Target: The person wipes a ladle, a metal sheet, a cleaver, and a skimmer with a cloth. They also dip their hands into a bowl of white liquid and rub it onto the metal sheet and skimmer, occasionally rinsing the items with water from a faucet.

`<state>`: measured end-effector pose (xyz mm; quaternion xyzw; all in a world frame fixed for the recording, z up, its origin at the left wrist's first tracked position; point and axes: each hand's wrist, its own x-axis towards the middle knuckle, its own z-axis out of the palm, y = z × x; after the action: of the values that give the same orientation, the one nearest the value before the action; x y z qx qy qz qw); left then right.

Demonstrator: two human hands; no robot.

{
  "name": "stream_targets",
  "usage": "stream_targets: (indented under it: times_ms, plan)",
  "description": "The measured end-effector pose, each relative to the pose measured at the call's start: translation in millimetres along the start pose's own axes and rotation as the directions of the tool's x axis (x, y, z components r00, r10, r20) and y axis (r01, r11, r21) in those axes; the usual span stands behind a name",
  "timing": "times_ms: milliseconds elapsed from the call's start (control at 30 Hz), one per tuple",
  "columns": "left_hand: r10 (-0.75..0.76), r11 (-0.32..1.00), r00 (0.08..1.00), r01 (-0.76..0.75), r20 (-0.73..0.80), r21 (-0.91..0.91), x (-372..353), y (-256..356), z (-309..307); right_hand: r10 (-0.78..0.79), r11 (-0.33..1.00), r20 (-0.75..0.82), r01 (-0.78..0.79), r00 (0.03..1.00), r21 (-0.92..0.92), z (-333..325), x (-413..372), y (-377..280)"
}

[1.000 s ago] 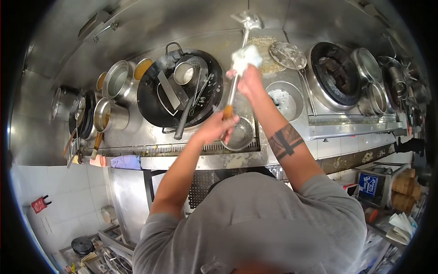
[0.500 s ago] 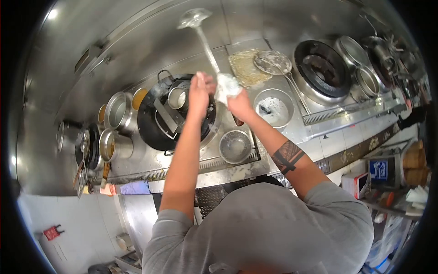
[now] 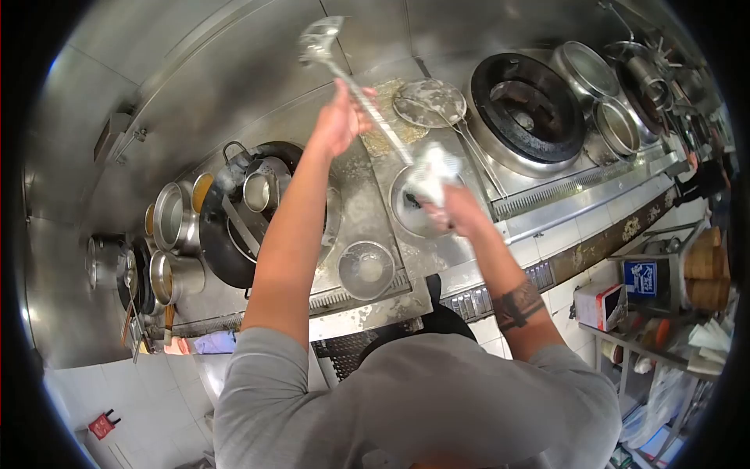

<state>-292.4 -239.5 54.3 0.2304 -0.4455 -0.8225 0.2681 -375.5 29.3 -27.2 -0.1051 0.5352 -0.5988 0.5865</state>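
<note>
My right hand (image 3: 461,209) is closed on a white cloth (image 3: 434,173) around the lower handle of a long metal ladle (image 3: 380,117). The ladle slants up and left, its blurred head (image 3: 320,39) in front of the steel wall. My left hand (image 3: 345,121) is raised at the upper handle, fingers apart; whether it touches the shaft is unclear. Below the cloth stands a metal pot (image 3: 400,205) with whitish contents, partly hidden by my right hand. A strainer bowl (image 3: 367,270) sits nearer the counter edge.
To the left are a black wok (image 3: 215,242) with pans inside and several metal pots (image 3: 168,215). A round skimmer (image 3: 430,102) lies at the back, and a large black wok (image 3: 500,117) sits to its right. A shelf (image 3: 641,338) with boxes stands at the far right.
The view has shifted. My right hand and the cloth have moved down and right, over the pot. My left hand is now higher along the ladle's handle, and the ladle slants more.
</note>
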Motion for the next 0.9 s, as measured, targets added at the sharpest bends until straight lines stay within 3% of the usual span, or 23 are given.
stream_targets:
  times_ms: [33, 67, 100, 133, 200, 233, 300, 333, 400, 533, 600, 633, 700, 833, 900]
  plan:
    - [-0.057, 0.951, 0.998, 0.055, -0.004, 0.305, 16, -21, -15, -0.031, 0.998, -0.048, 0.028, 0.998, -0.059, -32, 6, -4]
    - [-0.114, 0.81, 0.993, 0.107, -0.024, 0.576, 31, -47, -33, -0.086, 0.995, -0.167, 0.077, 0.982, -0.057, -60, 13, -3]
    - [-0.07, 0.685, 0.994, 0.113, -0.09, 0.72, 44, -81, -64, -0.141, 0.961, -0.263, 0.068, 0.954, -0.269, -92, 22, -2]
    - [-0.015, 0.533, 0.99, 0.128, -0.142, 0.836, 60, -116, -99, -0.106, 0.969, -0.235, 0.047, 0.966, -0.243, -119, 25, -5]
    - [-0.23, 0.625, 0.885, 0.453, -0.405, 0.636, 85, -170, -147, -0.083, 0.969, -0.26, 0.017, 0.962, -0.247, -160, 31, 1]
    - [-0.24, 0.633, 0.881, 0.46, -0.407, 0.623, 90, -183, -145, -0.064, 0.971, -0.283, -0.006, 0.957, -0.24, -180, 35, 7]
    - [-0.124, 0.635, 0.814, 0.505, -0.568, 0.585, 95, -211, -144, -0.024, 0.981, -0.312, -0.038, 0.95, -0.189, -214, 46, 24]
    - [-0.137, 0.638, 0.806, 0.517, -0.576, 0.571, 107, -230, -154, 0.006, 0.991, -0.334, -0.051, 0.943, -0.126, -226, 51, 33]
    - [0.168, 0.494, 0.736, 0.513, -0.656, 0.702, 137, -255, -170, 0.041, 0.993, -0.341, -0.075, 0.939, -0.088, -243, 61, 48]
    - [0.168, 0.532, 0.668, 0.558, -0.725, 0.637, 152, -248, -170, 0.072, 0.995, -0.374, -0.091, 0.925, -0.035, -251, 72, 71]
    - [0.31, 0.448, 0.795, 0.363, -0.522, 0.817, 144, -233, -156, 0.006, 0.992, -0.405, -0.056, 0.914, -0.113, -256, 82, 79]
    - [0.301, 0.449, 0.793, 0.372, -0.53, 0.813, 148, -232, -159, -0.066, 0.982, -0.434, -0.018, 0.899, -0.186, -258, 84, 81]
    - [0.244, 0.784, 0.85, 0.111, -0.467, 0.611, 152, -227, -168, -0.063, 0.976, -0.421, -0.032, 0.905, -0.216, -262, 85, 78]
    - [0.13, 0.816, 0.895, 0.148, -0.427, 0.559, 95, -169, -124, -0.2, 0.963, -0.547, 0.061, 0.813, -0.261, -260, 84, 78]
    - [0.099, 0.872, 0.875, 0.152, -0.473, 0.464, 79, -159, -128, -0.328, 0.84, -0.629, -0.087, 0.705, -0.535, -260, 81, 77]
